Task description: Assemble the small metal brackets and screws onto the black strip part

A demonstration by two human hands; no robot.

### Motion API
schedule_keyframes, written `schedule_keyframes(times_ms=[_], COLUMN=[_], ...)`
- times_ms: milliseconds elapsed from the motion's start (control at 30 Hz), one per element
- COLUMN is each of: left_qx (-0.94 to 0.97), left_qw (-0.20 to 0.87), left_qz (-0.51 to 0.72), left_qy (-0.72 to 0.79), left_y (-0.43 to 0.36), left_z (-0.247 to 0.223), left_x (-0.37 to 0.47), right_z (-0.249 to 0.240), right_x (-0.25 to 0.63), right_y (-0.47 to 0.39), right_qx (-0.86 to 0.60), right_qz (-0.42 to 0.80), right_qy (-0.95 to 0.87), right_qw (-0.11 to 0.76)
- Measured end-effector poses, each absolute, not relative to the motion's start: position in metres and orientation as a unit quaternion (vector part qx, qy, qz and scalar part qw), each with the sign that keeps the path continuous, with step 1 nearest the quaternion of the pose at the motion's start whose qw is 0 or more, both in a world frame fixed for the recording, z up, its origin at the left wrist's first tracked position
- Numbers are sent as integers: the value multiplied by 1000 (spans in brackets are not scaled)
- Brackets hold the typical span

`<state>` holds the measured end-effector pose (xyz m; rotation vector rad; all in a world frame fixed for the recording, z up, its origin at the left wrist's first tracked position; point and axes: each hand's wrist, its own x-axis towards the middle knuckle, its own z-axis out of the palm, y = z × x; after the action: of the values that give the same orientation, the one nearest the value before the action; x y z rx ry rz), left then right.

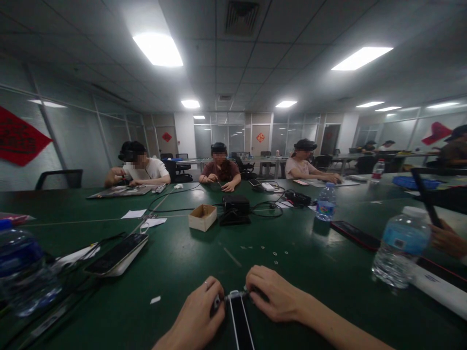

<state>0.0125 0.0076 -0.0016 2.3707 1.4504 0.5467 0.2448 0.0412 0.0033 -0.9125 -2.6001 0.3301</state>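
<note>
A flat, narrow device with a dark face and pale edges lies at the bottom middle, running out of the frame. My left hand is closed beside its upper left corner, around a small dark piece with a silvery end. A ring sits on one finger. At the upper right corner, my right hand is closed, its fingertips pinched close to the device's end. Whatever those fingers grip is hidden. Several tiny pale rings lie scattered beyond my hands, and a small white scrap rests to the left.
Ahead stand an open cardboard box and a black device on a stand. A phone and a bottle are left; bottles and a dark flat case right. Several people sit around; another person's hand shows right.
</note>
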Motion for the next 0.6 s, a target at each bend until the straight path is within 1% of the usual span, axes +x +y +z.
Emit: schedule_keyframes(times_ms=[367, 600], left_qx=[831, 833], left_qw=[149, 155], left_qz=[199, 200], left_qy=[498, 491], left_y=[6, 8], left_z=[-2, -3], left_x=[12, 11], right_z=[0, -6], right_x=[244, 244], right_y=[44, 47], right_qx=[-336, -344], right_qz=[129, 164], right_qy=[-914, -901], right_qw=[185, 208])
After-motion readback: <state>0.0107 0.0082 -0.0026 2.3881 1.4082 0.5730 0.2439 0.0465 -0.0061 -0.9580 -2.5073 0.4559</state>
